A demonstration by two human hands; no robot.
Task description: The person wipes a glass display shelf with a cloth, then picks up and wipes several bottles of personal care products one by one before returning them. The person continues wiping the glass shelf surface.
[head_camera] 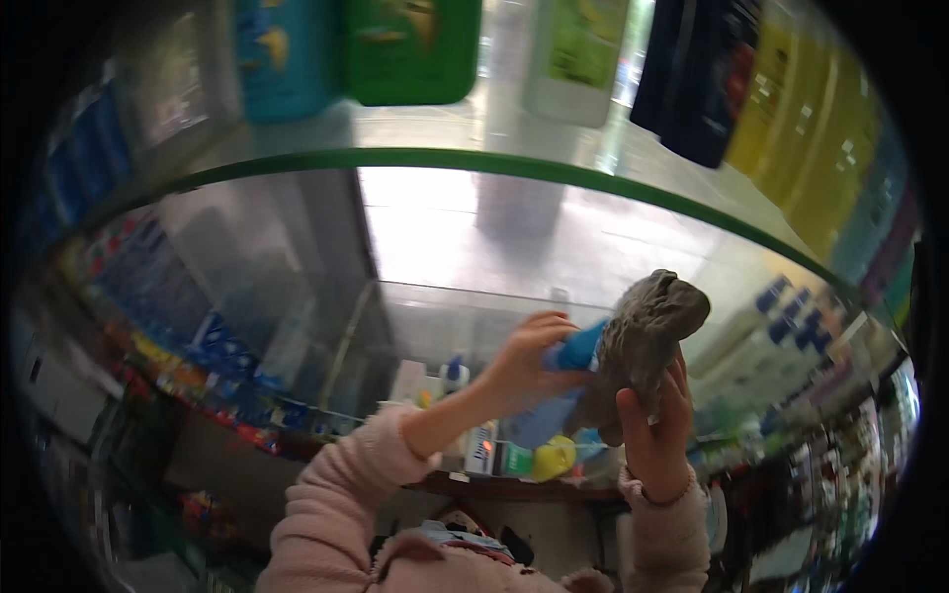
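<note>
My left hand [530, 363] grips a blue bottle [582, 348], part of which is hidden by my fingers and the cloth. In my right hand [660, 430] is a crumpled grey cloth [641, 348], pressed against the bottle's right side. Both hands are in front of a glass shelf, below its green edge [460, 158]. Just below them lie a small white box [480, 448] bearing writing, a green box [517, 461] and a yellow item [553, 458]. A white bottle with a blue cap [454, 374] stands left of my hands.
On the upper glass shelf stand a teal bottle [285, 59], a green bottle [415, 52], a dark blue bottle [693, 81] and several yellow bottles [808, 141]. Blue packets [222, 345] line the left side; white bottles with blue caps [778, 356] are at the right.
</note>
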